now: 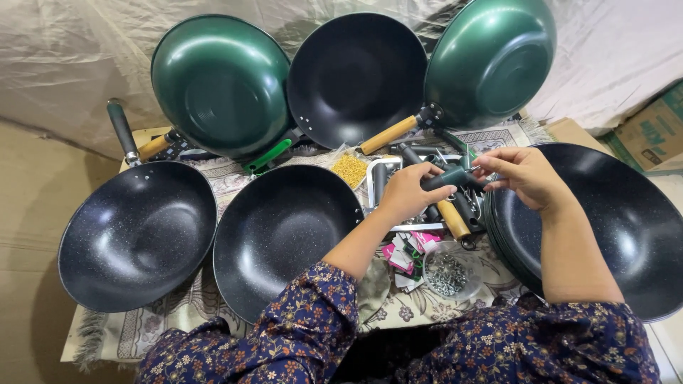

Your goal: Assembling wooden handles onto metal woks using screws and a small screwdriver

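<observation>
The left hand [404, 193] holds a closed grip around a dark green pan handle [447, 178], above a tray of loose handles [455, 213]. The right hand [523, 173] pinches the handle's far end with closed fingertips. 2 black speckled woks [139, 235] lie left; a stack of black woks [626, 220] lies right. A clear bowl of screws [447, 274] sits below the hands.
</observation>
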